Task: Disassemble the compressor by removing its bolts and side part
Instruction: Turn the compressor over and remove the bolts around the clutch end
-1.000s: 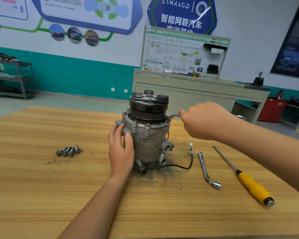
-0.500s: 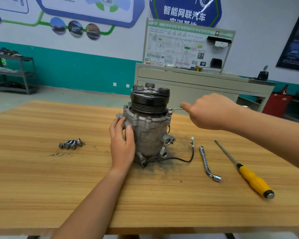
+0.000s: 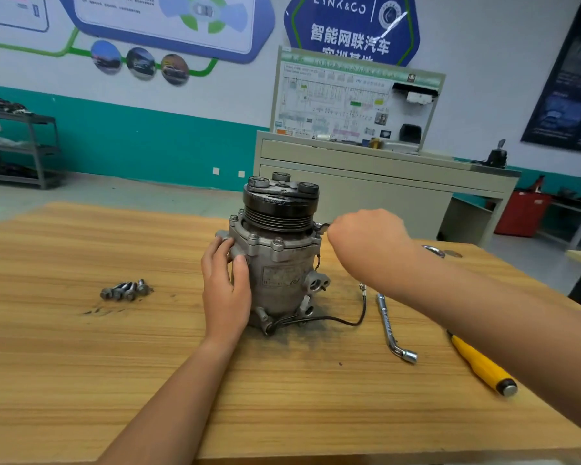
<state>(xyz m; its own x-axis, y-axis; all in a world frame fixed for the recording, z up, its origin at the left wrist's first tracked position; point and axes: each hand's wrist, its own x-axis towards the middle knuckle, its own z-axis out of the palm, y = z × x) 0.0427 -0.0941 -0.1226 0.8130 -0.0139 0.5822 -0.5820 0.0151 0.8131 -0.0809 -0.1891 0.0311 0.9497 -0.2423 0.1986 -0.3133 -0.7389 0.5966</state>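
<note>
A grey compressor (image 3: 282, 263) stands upright on the wooden table (image 3: 81, 364), its black pulley on top. Bolt heads show around its upper flange. My left hand (image 3: 225, 290) rests flat against the compressor's left side, fingers straight and thumb on the front. My right hand (image 3: 366, 239) is curled round a small wrench (image 3: 322, 226), whose tip sits at a bolt on the flange's right edge. Most of the wrench is hidden in my fist. Several removed bolts (image 3: 125, 290) lie together to the left.
A bent socket wrench (image 3: 391, 327) and a yellow-handled screwdriver (image 3: 480, 364) lie on the table to the right. A black wire (image 3: 349, 317) loops from the compressor's base. A metal ring (image 3: 433, 250) lies behind my right forearm. A grey cabinet (image 3: 383, 182) stands behind the table.
My right hand has swung towards me and closer to the compressor with the wrench, and its forearm now covers the screwdriver's shaft. My left hand stays on the compressor.
</note>
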